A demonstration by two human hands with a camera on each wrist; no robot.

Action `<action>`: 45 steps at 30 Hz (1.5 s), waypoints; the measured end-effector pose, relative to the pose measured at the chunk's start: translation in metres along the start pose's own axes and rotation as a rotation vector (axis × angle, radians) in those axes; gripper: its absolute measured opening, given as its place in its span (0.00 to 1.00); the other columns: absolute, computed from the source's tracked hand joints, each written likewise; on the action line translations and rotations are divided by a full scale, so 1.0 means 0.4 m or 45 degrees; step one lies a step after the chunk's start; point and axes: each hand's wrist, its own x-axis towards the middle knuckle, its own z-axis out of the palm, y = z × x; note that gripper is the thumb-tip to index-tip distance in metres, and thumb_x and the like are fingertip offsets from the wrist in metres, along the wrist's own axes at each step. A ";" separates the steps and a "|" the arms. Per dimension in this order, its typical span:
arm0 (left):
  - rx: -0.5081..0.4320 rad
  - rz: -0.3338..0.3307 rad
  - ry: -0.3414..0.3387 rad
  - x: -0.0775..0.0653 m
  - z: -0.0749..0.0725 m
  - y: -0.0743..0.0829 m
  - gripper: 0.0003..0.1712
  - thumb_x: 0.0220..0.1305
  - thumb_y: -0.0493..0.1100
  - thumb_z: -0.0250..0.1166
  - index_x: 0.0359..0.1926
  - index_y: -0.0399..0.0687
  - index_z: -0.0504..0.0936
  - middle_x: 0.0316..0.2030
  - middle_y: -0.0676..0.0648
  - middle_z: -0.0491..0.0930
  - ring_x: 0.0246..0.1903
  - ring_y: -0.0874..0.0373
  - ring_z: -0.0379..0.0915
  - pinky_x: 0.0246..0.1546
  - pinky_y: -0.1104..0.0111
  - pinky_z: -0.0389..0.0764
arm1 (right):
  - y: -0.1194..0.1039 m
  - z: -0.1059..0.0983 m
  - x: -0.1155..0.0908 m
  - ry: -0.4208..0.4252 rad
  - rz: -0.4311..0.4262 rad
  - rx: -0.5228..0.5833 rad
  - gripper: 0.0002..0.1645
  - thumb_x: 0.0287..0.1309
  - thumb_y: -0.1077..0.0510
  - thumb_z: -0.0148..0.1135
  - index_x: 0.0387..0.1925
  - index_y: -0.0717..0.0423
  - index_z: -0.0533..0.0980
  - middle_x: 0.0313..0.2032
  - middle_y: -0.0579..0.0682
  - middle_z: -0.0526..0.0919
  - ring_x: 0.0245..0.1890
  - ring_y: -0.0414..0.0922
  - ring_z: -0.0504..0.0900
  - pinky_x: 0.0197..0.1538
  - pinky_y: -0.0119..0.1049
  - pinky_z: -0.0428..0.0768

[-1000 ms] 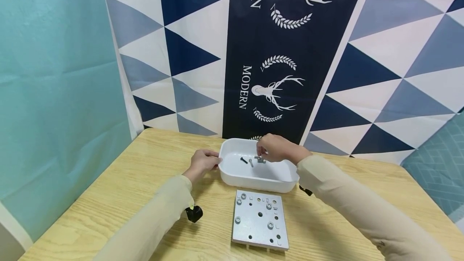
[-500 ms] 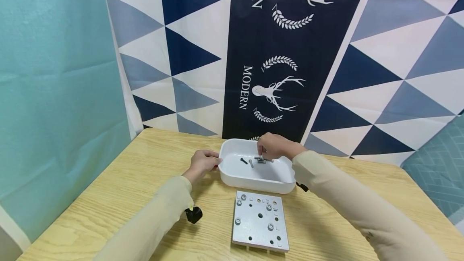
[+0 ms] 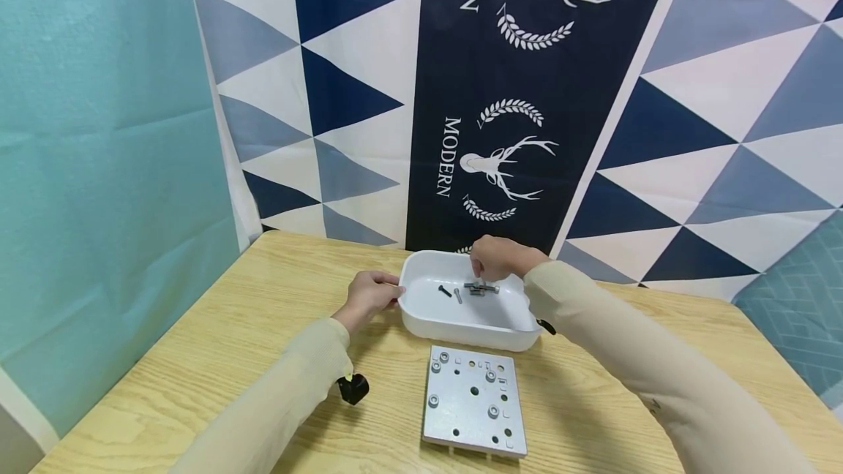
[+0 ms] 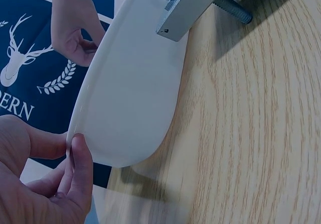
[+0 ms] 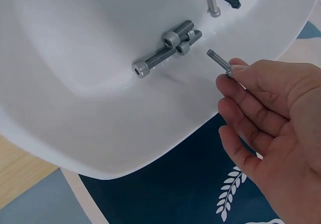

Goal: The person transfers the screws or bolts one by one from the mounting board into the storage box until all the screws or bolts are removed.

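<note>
My left hand [image 3: 369,294] pinches the left rim of a white tray [image 3: 435,324] between thumb and fingers, as the left wrist view shows closely. Over the tray, my right hand [image 3: 498,257] pinches a small silver screw [image 5: 219,60] by its head end, thumb against forefinger, with the threaded shank pointing out. Below it on the tray floor, several silver socket head bolts [image 5: 159,58] lie in a loose cluster. Apart from these rest a short silver bolt [image 5: 212,3] and a black screw [image 5: 230,1].
In front of the tray, a silver metal plate [image 3: 474,412] with holes and several socket head bolts stands raised on the wooden table [image 3: 283,298]. A patterned cloth backdrop [image 3: 356,93] rises right behind the tray.
My right hand has lifted slightly from the bolt cluster, which now shows more fully beneath it. The left hand keeps its hold on the tray rim.
</note>
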 end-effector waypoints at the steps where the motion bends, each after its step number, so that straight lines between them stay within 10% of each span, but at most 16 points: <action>1: 0.000 0.000 0.001 0.000 0.000 0.000 0.12 0.57 0.32 0.66 0.44 0.33 0.82 0.39 0.37 0.83 0.23 0.64 0.75 0.32 0.72 0.86 | 0.001 0.000 0.001 -0.003 0.004 -0.002 0.10 0.52 0.70 0.60 0.30 0.55 0.83 0.30 0.46 0.83 0.27 0.41 0.75 0.33 0.29 0.79; 14: -0.010 -0.005 -0.003 -0.002 0.001 0.002 0.12 0.56 0.32 0.67 0.43 0.33 0.82 0.38 0.38 0.83 0.24 0.62 0.77 0.34 0.70 0.86 | -0.004 -0.003 -0.037 -0.025 0.038 0.073 0.09 0.56 0.67 0.60 0.35 0.53 0.82 0.36 0.48 0.83 0.33 0.43 0.76 0.41 0.35 0.82; 45: 0.025 -0.008 -0.017 -0.009 0.001 0.004 0.12 0.59 0.34 0.66 0.45 0.34 0.82 0.42 0.37 0.82 0.28 0.60 0.78 0.39 0.65 0.86 | -0.225 0.060 -0.210 0.313 -0.486 -0.036 0.08 0.50 0.63 0.69 0.34 0.51 0.81 0.30 0.43 0.82 0.31 0.36 0.74 0.40 0.30 0.79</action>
